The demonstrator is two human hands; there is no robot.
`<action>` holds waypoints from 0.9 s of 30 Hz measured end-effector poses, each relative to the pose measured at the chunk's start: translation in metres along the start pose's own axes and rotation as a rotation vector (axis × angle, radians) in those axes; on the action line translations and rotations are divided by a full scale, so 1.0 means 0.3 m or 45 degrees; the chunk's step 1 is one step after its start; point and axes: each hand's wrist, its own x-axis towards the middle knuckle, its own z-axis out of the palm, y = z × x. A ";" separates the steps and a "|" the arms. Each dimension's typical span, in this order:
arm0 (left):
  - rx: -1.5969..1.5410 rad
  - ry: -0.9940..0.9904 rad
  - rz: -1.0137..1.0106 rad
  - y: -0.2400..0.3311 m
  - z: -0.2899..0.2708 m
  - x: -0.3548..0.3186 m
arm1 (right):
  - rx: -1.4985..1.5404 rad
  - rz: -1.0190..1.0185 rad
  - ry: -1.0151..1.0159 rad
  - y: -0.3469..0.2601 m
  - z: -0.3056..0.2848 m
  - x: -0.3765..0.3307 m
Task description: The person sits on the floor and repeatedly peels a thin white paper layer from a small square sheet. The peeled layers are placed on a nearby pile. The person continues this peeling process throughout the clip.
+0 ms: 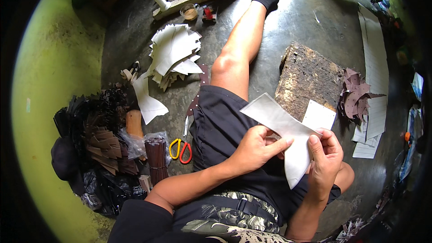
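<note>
Over my lap I hold a white, curved cut piece [279, 119] of sheet material, paper or leather-like, with a broad end and a pointed tip. My left hand [256, 149] pinches its middle between thumb and fingers. My right hand [326, 155] grips its right corner, thumb on top. Just beyond the piece, a small white sheet [320, 114] with dots at its corners rests against a worn, dark-speckled block [308, 76]. Part of the piece's edge is hidden behind my fingers.
On the left lie scissors [185, 152] with yellow and red handles, a bundle of brown strips [156, 155] and a wooden handle [134, 123]. Stacked white cut pieces [173, 54] lie beyond. Dotted brown pieces [355, 94] and long white sheets [375, 63] sit right of the block. A glass cup [190, 13] stands far off.
</note>
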 end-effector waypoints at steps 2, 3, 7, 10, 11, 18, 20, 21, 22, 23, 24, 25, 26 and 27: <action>0.484 -0.205 -0.093 0.009 -0.028 -0.004 | -0.136 0.012 0.083 0.027 -0.050 0.009; 0.676 -0.274 -0.014 0.017 -0.041 -0.016 | -0.178 0.034 0.085 0.042 -0.081 0.026; 1.035 -0.135 0.834 0.023 0.031 0.040 | -0.297 0.067 0.164 0.111 -0.162 0.058; 1.222 -0.180 1.190 -0.003 0.142 0.206 | -0.338 -0.073 0.168 0.141 -0.200 0.062; 1.232 -0.324 1.110 -0.012 0.158 0.248 | -0.326 -0.022 0.203 0.144 -0.212 0.060; 1.341 -0.280 0.921 -0.091 0.211 0.308 | 0.046 0.045 0.174 0.158 -0.259 0.069; 1.379 -0.235 0.908 -0.083 0.228 0.310 | -0.020 0.098 0.193 0.166 -0.275 0.068; 1.407 -0.218 0.910 -0.076 0.237 0.309 | -0.019 0.135 0.195 0.173 -0.282 0.069; 1.427 -0.244 0.914 -0.068 0.246 0.309 | 0.020 0.136 0.180 0.180 -0.290 0.069; 1.452 -0.258 0.908 -0.061 0.252 0.307 | 0.072 0.159 0.175 0.188 -0.297 0.070; 1.478 -0.272 0.901 -0.057 0.256 0.305 | 0.151 0.171 0.160 0.195 -0.303 0.071; 1.473 -0.264 0.882 -0.056 0.258 0.302 | 0.170 0.189 0.163 0.204 -0.309 0.075; 1.467 -0.254 0.864 -0.059 0.258 0.301 | 0.213 0.194 0.154 0.212 -0.314 0.079; 1.461 -0.243 0.848 -0.064 0.257 0.300 | 0.256 0.197 0.145 0.218 -0.319 0.083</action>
